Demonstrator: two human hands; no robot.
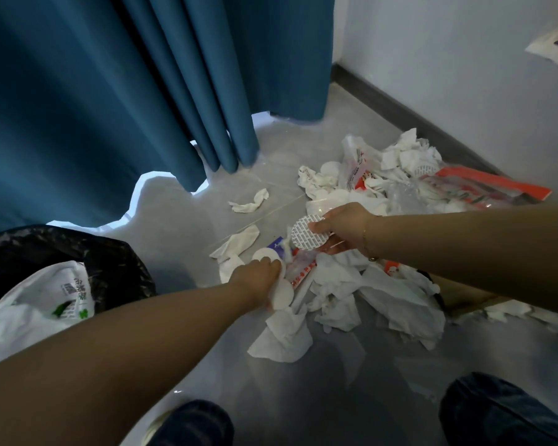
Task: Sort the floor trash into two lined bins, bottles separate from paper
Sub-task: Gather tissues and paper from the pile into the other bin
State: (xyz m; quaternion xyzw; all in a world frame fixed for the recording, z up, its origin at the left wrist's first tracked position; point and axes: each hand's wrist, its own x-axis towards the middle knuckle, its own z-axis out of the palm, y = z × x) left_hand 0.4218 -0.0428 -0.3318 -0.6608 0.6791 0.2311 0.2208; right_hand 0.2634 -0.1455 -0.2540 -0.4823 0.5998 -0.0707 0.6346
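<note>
A heap of crumpled white tissues (pixel 384 294) and plastic wrappers covers the grey floor (pixel 181 217) in front of me. My left hand (pixel 258 278) grips white round paper pads (pixel 282 292) at the heap's near-left edge. My right hand (pixel 342 228) pinches a round white printed seal disc (pixel 303 233) just above the heap. A clear plastic bottle (pixel 406 196) lies among the tissues farther back. A bin lined with a black bag (pixel 110 255) stands at the left, holding a white plastic bag (pixel 36 304).
A blue curtain (pixel 126 91) hangs at the left and back. A white wall with a dark skirting board (pixel 400 111) runs along the right. A red and clear wrapper (pixel 484 185) lies at the back right. My dark shoes (pixel 496 410) show at the bottom.
</note>
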